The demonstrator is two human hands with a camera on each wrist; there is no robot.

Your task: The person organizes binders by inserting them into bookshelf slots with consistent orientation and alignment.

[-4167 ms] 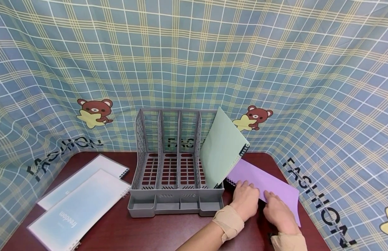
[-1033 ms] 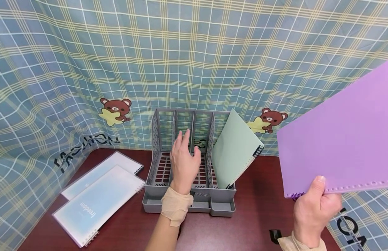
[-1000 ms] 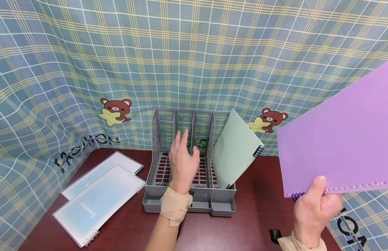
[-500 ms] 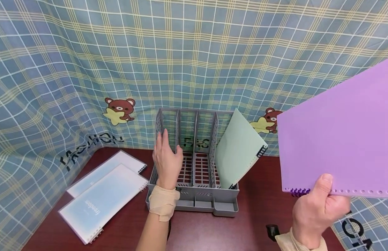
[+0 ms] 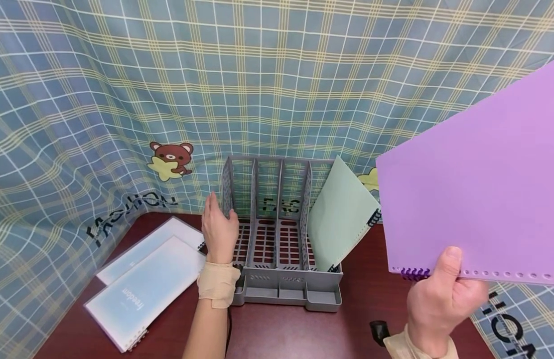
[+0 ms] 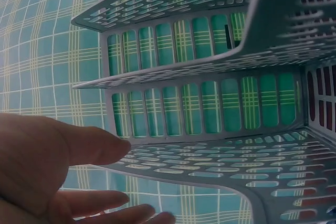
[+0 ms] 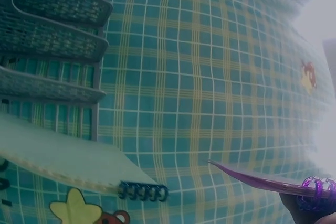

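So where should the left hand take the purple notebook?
I'd pinch the purple notebook midway along its left edge, coming from the rack side: that edge looks thin and free, while the right hand holds the ringed edge.

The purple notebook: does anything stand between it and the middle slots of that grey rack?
Yes, the green notebook, tilted in the right end of the grey rack, juts out toward the purple notebook, standing in between.

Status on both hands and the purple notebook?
Right hand grips purple notebook, raised. Left hand empty, at left end of rack. Green notebook occupies rightmost slot.
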